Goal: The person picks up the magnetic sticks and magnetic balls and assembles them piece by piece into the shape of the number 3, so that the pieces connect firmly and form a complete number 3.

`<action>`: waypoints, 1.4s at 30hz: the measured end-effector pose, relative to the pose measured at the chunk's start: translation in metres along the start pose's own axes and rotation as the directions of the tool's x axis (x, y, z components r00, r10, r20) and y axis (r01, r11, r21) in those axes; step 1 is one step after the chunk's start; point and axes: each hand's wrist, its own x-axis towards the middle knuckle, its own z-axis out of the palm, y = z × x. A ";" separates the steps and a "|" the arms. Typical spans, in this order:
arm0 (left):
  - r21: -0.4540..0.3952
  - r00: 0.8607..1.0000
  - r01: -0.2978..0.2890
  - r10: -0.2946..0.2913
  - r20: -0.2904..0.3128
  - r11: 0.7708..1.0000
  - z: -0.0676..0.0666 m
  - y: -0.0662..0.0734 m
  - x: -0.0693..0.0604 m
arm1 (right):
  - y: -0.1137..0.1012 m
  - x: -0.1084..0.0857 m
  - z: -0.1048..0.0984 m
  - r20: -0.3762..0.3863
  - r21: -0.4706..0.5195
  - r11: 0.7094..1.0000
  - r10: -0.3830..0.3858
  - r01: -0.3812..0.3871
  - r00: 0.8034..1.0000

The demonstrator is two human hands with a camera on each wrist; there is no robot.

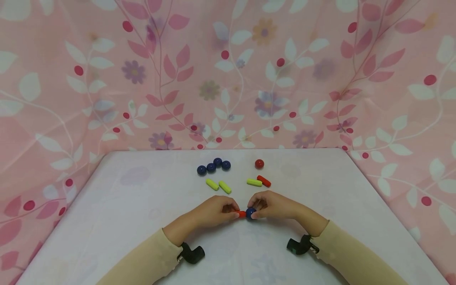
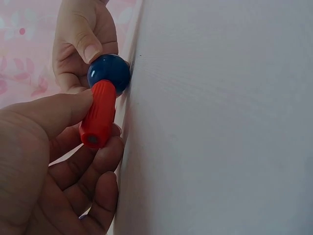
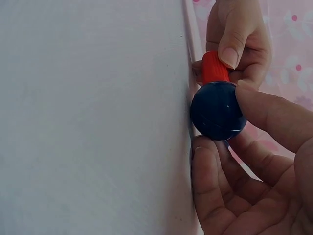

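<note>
Near the middle of the table, my left hand (image 1: 217, 209) pinches a short red ridged rod (image 2: 99, 115) between thumb and fingers. A small dark disc shows in the rod's near end in the left wrist view. My right hand (image 1: 274, 206) holds a glossy dark blue ball (image 3: 218, 110) between its thumb and fingertips. The ball touches the far end of the red rod, so the two sit in line between the hands. Both pieces are close to the tabletop; whether they rest on it I cannot tell.
Beyond the hands, several blue balls (image 1: 211, 167) lie in a row at the left, with two yellow-green rods (image 1: 225, 187) in front. A red ball (image 1: 259, 163) lies farther right, behind another yellow-green rod (image 1: 254, 182) touching a red rod (image 1: 264, 181). A white cloth covers the table (image 1: 117, 213).
</note>
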 end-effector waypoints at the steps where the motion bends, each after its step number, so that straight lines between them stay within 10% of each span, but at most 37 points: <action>1: 0.000 1.000 -0.001 0.001 0.001 1.000 0.000 0.000 0.000 | 0.000 0.000 0.000 -0.002 -0.003 1.000 -0.002 0.002 1.000; 18: 0.040 1.000 -0.010 0.010 -0.008 0.999 -0.003 0.001 0.001 | 0.002 0.000 0.001 -0.006 -0.020 0.999 0.029 -0.029 1.000; 29: 0.052 0.992 0.034 -0.027 -0.125 0.998 -0.027 -0.006 -0.003 | 0.002 0.002 -0.001 0.001 -0.036 0.998 0.055 -0.055 0.998; 42: -0.024 0.910 0.103 -0.104 -0.402 0.994 -0.058 -0.032 0.000 | 0.003 0.003 0.000 0.003 -0.021 0.997 0.071 -0.071 0.997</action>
